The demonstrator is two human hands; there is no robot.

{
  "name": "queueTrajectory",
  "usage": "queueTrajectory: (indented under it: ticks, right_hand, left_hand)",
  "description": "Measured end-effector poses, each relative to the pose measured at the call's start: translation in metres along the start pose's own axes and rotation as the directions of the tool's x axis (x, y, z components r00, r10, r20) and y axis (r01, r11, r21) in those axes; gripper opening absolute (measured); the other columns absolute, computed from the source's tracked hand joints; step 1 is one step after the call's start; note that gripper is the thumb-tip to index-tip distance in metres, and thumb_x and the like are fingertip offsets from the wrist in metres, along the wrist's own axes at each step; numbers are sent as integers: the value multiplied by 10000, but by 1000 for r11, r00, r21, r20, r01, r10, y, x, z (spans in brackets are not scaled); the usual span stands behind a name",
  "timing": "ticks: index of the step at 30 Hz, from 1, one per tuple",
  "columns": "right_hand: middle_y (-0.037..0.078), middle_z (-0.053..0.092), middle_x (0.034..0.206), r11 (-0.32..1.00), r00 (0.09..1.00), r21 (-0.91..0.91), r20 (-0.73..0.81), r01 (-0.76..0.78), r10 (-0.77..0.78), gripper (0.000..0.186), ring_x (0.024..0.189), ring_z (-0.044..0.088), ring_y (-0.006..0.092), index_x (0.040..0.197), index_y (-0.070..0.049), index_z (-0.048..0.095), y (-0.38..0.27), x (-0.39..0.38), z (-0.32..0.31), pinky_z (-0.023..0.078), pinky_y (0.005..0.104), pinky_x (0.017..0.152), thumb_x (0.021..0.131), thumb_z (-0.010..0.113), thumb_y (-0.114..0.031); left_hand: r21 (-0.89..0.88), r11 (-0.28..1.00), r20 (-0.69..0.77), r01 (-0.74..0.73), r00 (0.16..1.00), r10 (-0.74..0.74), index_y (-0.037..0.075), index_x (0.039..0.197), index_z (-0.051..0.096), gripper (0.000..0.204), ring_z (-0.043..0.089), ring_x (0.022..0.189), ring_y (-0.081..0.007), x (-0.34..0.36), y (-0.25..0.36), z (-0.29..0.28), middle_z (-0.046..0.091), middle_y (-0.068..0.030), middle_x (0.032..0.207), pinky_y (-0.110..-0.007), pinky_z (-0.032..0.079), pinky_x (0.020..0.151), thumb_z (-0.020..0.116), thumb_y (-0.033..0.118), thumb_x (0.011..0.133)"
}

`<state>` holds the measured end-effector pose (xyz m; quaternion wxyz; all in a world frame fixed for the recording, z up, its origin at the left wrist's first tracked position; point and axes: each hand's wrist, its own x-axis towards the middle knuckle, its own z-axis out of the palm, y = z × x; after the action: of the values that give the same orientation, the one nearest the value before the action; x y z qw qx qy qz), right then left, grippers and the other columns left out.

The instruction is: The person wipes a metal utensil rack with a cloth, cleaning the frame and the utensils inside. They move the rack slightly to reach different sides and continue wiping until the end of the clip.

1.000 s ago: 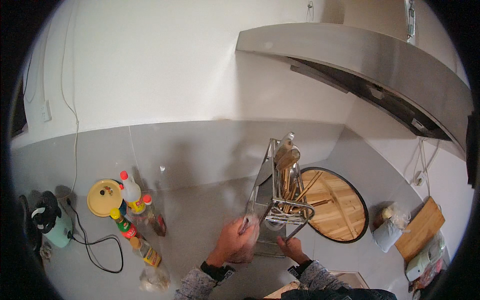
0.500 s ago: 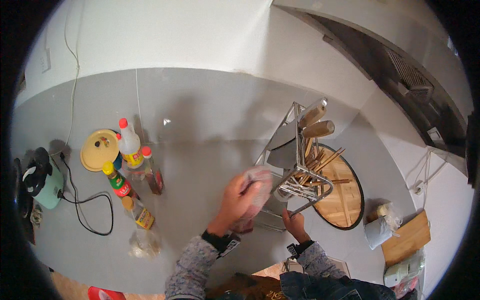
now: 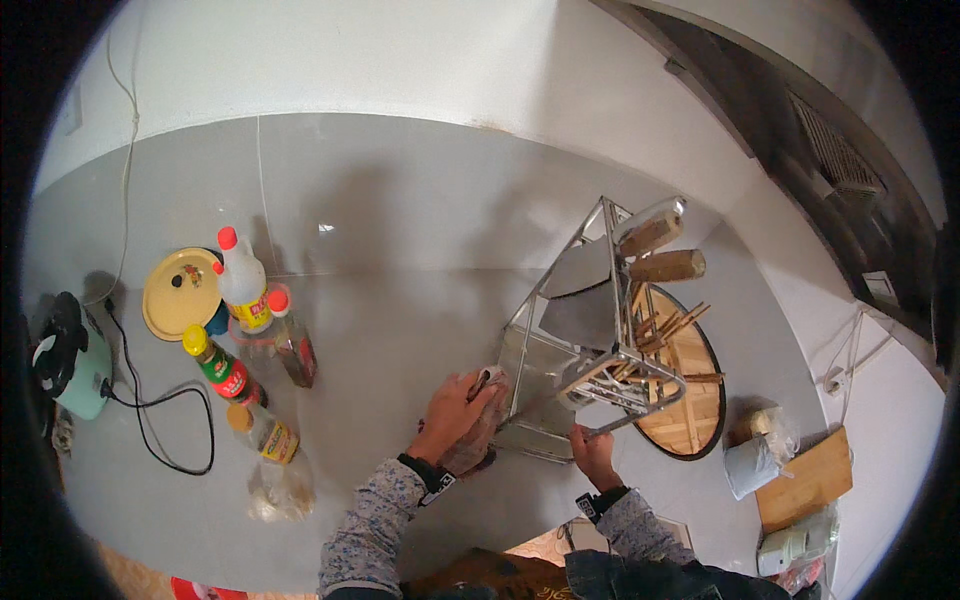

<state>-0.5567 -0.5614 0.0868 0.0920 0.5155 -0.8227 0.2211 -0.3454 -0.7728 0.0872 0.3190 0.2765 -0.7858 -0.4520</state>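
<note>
A steel wire kitchen rack [image 3: 590, 340] stands on the grey counter [image 3: 400, 330], holding two cleavers with wooden handles and several chopsticks. My left hand [image 3: 455, 415] presses a crumpled cloth [image 3: 482, 432] against the rack's lower left side. At the front of the rack, my right hand [image 3: 592, 455] grips the base rail. Both wrists wear a dark band.
Several sauce and oil bottles [image 3: 245, 330] cluster at the left beside a yellow lid [image 3: 180, 293]. A green kettle [image 3: 70, 365] with a black cord sits at the far left. A round wooden board [image 3: 690, 380] lies behind the rack. A range hood [image 3: 800, 150] hangs at the upper right.
The view has tilted down and to the left. My left hand moved with the cloth along the rack's left side; my right hand stayed on the rack's base.
</note>
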Motion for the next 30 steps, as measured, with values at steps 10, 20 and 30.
queueTrajectory:
  ticks: [10,20,30]
  right_hand:
    - [62,562,545,997,997,79,71,15,-21,268,526,552,250,590,-62,576,9,0,2,410,389,568,851,615,-111]
    - [75,645,807,934,995,343,56,-100,86,71,743,596,309,876,-71,645,30,-17,18,449,417,705,825,608,-104]
    - [61,609,845,989,997,126,-2,74,-74,125,754,583,266,923,-68,611,17,-4,14,451,401,700,802,627,-92]
  left_hand:
    - [-143,977,-75,-159,986,149,92,1172,600,408,596,884,-363,87,-24,42,595,-195,953,-428,484,769,661,344,857]
    - [-15,990,-67,-140,988,139,115,1239,571,465,615,892,-401,208,-41,66,585,-195,1046,-455,500,796,629,387,866]
    - [130,889,251,-439,882,399,127,992,661,271,615,857,-314,120,-48,65,628,-118,912,-402,495,708,669,333,817]
